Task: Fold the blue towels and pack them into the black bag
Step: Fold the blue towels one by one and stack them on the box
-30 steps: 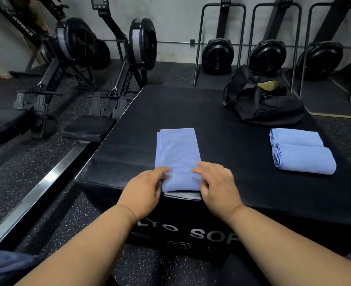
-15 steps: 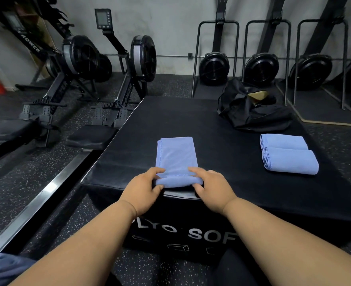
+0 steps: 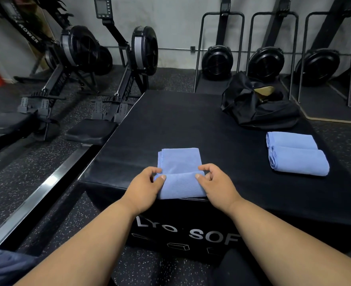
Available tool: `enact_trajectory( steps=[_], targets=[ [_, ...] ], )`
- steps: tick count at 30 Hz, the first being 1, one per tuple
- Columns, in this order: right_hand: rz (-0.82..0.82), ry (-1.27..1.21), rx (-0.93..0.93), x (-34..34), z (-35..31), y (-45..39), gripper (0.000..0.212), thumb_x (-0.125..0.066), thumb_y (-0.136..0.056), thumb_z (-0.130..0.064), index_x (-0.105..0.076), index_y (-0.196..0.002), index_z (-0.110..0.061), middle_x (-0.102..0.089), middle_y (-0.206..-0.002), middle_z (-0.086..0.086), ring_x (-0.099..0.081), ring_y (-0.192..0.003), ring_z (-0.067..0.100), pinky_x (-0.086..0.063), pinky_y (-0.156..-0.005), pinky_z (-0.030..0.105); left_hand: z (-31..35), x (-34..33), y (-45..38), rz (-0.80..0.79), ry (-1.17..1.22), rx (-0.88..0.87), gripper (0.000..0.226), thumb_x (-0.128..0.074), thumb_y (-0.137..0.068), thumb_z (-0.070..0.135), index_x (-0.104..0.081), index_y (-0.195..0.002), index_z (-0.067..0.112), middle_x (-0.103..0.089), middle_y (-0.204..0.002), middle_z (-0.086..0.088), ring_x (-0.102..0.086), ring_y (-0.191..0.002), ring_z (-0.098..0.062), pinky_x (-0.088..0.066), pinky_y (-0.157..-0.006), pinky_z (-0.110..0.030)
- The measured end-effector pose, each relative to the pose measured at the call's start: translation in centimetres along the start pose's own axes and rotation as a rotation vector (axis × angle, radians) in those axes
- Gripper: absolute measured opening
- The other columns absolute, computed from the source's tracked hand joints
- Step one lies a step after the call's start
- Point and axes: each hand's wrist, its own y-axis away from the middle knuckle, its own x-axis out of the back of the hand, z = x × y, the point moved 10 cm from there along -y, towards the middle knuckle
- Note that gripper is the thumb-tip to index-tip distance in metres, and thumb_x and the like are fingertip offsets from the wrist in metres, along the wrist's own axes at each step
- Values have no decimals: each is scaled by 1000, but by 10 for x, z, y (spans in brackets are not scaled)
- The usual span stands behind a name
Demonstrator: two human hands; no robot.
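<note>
near edge of blue towel (image 3: 179, 162) at lower centre now rolled further up than a moment ago, pinched by left hand (image 3: 144, 187) and right hand (image 3: 216, 185); folding under way, packing not begun.

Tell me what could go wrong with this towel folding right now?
The towel being rolled sits at the near edge of the black box; a slip by the left hand or right hand might drop it onto the floor. The roll could also loosen or skew. The black bag looks slumped, so packing may need a hand to open it.
</note>
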Motion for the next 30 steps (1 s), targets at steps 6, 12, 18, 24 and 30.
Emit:
enact_trajectory(
  steps=[6,12,18,24,30],
  targets=[
    [73,55,-22,0,7,-6,26,-67,-95,-41,-58,-120,-42,-57,-74,-9,-61,-74,11,-55,-79,34,-6,9,-1,161,31,50,34,-78,-87,49,-56,-110,36,-68,-90,6,-67,-83,-10,-53,-74,-29],
    [143,86,42,2,0,-3,24,-68,-95,-34,-57,-116,-41,-49,-83,-8,-53,-74,11,-48,-70,30,46,4,21,174,-382,-460,33,-69,-93,38,-59,-124,35,-65,-112,20,-58,-106,-6,-50,-96,-30],
    [116,244,356,-5,-32,25,39,-64,-89,-38,-64,-128,-42,-54,-132,-22,-47,-128,7,-34,-110,31,31,-18,28,-92,-578,-480,77,-66,-87,20,-38,-157,36,-51,-149,9,-39,-141,-11,-36,-119,-29],
    [-178,493,304,-17,-19,27,77,-69,-89,-33,-35,-156,-47,-45,-153,-21,-34,-145,11,-24,-123,32,38,-7,17,-76,-536,-307,67,-54,-85,21,-42,-146,47,-66,-121,11,-57,-114,-15,-50,-100,-33],
    [-90,292,224,2,-17,39,70,-59,-82,-33,-39,-143,-60,-63,-112,-18,-50,-114,14,-42,-106,30,25,-3,31,-159,-275,-206,55,-66,-93,30,-47,-142,47,-69,-111,21,-65,-100,-2,-51,-95,-26]
  ],
)
